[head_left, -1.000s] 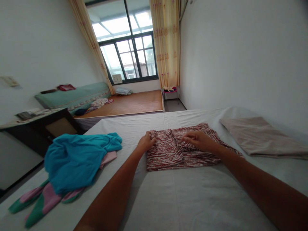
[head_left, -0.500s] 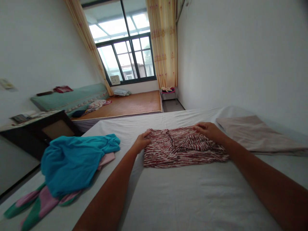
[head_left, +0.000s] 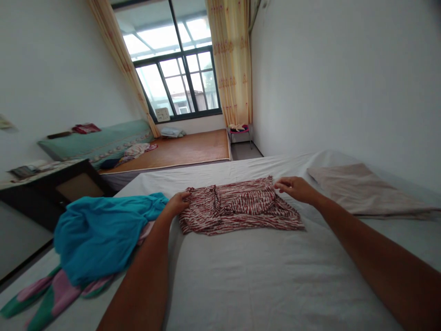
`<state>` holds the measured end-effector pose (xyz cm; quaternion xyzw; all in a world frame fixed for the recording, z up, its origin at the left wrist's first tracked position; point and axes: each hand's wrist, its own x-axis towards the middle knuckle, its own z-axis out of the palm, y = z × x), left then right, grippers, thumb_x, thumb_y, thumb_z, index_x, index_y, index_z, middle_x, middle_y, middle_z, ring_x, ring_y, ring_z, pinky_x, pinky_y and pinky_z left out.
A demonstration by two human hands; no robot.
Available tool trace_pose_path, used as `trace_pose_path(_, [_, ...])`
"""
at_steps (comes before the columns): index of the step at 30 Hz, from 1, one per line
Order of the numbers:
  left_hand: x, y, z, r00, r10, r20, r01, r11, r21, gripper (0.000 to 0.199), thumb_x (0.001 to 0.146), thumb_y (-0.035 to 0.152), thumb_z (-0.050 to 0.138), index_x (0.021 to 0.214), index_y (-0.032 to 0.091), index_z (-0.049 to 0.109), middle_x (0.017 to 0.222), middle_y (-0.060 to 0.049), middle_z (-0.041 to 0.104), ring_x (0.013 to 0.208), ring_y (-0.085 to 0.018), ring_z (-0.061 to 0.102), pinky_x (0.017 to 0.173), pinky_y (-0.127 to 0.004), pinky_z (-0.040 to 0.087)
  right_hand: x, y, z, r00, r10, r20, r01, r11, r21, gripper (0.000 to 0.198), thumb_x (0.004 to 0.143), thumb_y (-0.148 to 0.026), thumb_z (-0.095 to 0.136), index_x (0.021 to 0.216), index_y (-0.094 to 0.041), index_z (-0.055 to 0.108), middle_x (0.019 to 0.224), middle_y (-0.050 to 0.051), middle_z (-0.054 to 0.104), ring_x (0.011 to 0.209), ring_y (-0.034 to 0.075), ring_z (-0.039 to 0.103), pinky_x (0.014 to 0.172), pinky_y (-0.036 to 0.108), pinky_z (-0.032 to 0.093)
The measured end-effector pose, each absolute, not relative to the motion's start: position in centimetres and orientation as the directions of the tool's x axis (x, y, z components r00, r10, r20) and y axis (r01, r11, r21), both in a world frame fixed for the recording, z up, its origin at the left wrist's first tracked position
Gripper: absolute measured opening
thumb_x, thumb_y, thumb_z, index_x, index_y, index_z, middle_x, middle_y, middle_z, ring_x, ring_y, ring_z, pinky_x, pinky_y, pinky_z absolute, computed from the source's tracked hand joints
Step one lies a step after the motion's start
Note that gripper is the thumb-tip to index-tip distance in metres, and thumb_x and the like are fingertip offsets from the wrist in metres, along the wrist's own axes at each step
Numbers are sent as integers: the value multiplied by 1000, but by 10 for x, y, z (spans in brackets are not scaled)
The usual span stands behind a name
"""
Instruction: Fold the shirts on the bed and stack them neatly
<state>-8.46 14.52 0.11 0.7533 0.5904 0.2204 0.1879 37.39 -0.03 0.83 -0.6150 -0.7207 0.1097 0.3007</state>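
A garment with red, white and dark streaks (head_left: 241, 204), folded into a rough rectangle, lies on the bed's white sheet (head_left: 262, 271). At its far left corner, my left hand (head_left: 177, 203) grips the edge, thumb on top of the cloth. My right hand (head_left: 295, 189) is just beyond the far right corner, its fingers loosely bent and a little apart, with no cloth seen in them. The garment's right end is slanted and uneven, with gathered seams across the middle.
A bright blue garment (head_left: 99, 234) lies to the left, with pink and green pieces (head_left: 62, 289) under it. A folded beige cloth (head_left: 358, 188) rests by the right wall. Beyond stand a second bed (head_left: 193, 145) and a dark cabinet (head_left: 79, 184).
The streaked garment has shifted left with my left hand. My right hand has come off its far right corner, and the right end now hangs more slanted.
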Motion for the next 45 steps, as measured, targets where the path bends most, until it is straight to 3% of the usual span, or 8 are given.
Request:
trace_pose_path(5, [-60,123,36,335,928,164,891,-368,265,25,73,31,62,93,20,72,109,-7,66,99,-24,63,89,-30,45,357,-3,6,-151,939,307,846,284,-451,34,88,-43,46,82,-21,70,77,3,71,70,18,63,67,28,43])
trace_pose_path(10, [-20,78,55,699,625,-348,707,-677,204,29,71,49,65,68,20,68,60,1,63,60,-16,58,60,-24,41,345,-7,3,-226,942,249,827,320,-463,33,87,-42,46,84,-20,71,78,3,72,70,19,63,65,28,44])
trace_pose_path(14, [-13,47,44,738,625,-254,659,-748,76,43,54,40,79,92,22,66,92,-6,66,84,-25,61,70,-29,45,342,-6,-3,-261,936,235,812,345,-471,34,87,-43,46,85,-22,72,81,3,73,73,20,64,69,29,46])
trace_pose_path(19, [-34,36,39,769,628,-114,634,-773,19,35,73,13,55,105,25,61,108,-7,61,101,-25,58,83,-31,45,342,-3,-12,-273,937,219,827,345,-443,33,88,-42,46,89,-22,72,86,4,74,77,20,65,71,29,46])
trace_pose_path(26, [-61,40,55,866,455,-206,500,-790,356,19,77,24,59,92,26,71,89,-1,69,80,-17,61,72,-23,42,340,-3,-18,-250,946,209,812,322,-487,32,88,-42,46,93,-23,71,93,4,74,86,22,66,78,32,47])
trace_pose_path(31, [-42,40,30,665,746,-33,729,-640,244,32,85,48,49,78,21,64,73,-4,66,66,-18,58,61,-25,37,334,0,-19,-215,963,161,853,266,-449,32,89,-41,44,94,-23,70,93,4,73,85,22,66,77,31,47])
trace_pose_path(38, [-31,48,1,617,786,41,767,-612,191,15,82,33,51,79,21,57,77,-3,63,71,-18,57,62,-26,36,297,16,12,-229,972,48,953,234,-193,25,86,-32,48,84,-21,71,81,6,72,73,21,64,68,30,44])
trace_pose_path(45, [-53,61,-7,707,696,124,574,-668,474,27,91,32,40,70,18,51,65,3,50,62,-11,46,58,-23,31,201,19,3,-538,806,248,695,590,-410,28,89,-34,48,101,-19,69,103,8,69,95,20,60,86,31,42])
